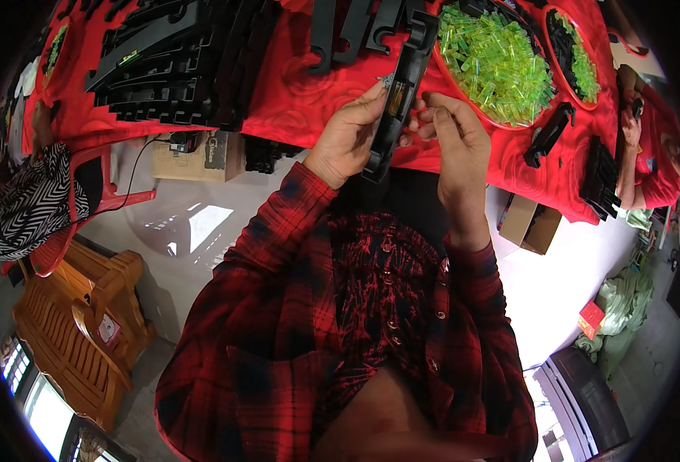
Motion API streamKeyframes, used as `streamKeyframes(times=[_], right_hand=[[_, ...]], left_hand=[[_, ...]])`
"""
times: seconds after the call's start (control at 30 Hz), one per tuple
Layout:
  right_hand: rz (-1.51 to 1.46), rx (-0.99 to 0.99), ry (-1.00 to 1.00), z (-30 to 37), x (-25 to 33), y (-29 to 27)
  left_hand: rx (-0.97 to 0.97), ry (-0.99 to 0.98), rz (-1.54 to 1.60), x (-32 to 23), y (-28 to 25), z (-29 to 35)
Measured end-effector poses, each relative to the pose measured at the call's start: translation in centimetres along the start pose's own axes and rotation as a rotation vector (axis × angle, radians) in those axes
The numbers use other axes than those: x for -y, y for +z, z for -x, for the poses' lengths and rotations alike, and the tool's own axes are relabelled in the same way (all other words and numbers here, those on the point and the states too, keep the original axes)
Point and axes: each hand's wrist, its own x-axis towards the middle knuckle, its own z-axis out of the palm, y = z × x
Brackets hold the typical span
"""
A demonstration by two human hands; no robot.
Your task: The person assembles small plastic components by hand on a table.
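My left hand (346, 137) is wrapped around a long, narrow black plastic housing (390, 131), held tilted above the table's near edge. A small brownish-yellow piece shows inside its hollow channel. Close against the housing's right side is my right hand (463, 146), its fingers curled in and thumb bent toward them. Whatever those fingertips hold, if anything, is too small to make out. Just right of the hands, a heap of translucent yellow-green small plastic pieces (494, 61) fills a round red basin (503, 125).
Stacked black plastic housings (170, 77) cover the left of the red-clothed table (294, 104); several more lie at the far middle. A second basin (549, 42) holds black and green pieces. Loose black parts (549, 135) lie at right. A person in red (655, 154) sits there.
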Motion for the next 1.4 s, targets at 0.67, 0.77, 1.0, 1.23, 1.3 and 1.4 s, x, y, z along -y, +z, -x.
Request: streamKeyframes(times=[0.67, 0.77, 1.0, 1.23, 1.3, 1.4], right_hand=[[0.623, -0.003, -0.278, -0.5, -1.4, 0.4], [0.626, 0.023, -0.236, -0.7, -1.3, 0.1], [0.346, 0.061, 0.023, -0.6, -1.4, 0.2], [0.447, -0.124, -0.096, -0.7, -2.6, 0.9], [0.409, -0.144, -0.073, -0.8, -2.4, 1.2], [0.182, -0.133, 0.12, -0.8, -1.5, 1.5]], left_hand=[[-0.194, -0.057, -0.284, 0.4, 1.0, -0.2], [-0.25, -0.1, -0.357, 0.2, 1.1, 0.0], [-0.191, -0.1, -0.44, 0.8, 1.8, -0.3], [-0.301, 0.033, -0.551, 1.7, 1.9, -1.0], [-0.302, 0.052, -0.6, 1.5, 1.8, -0.9], [-0.244, -0.021, -0.594, 1.2, 1.5, -0.3]])
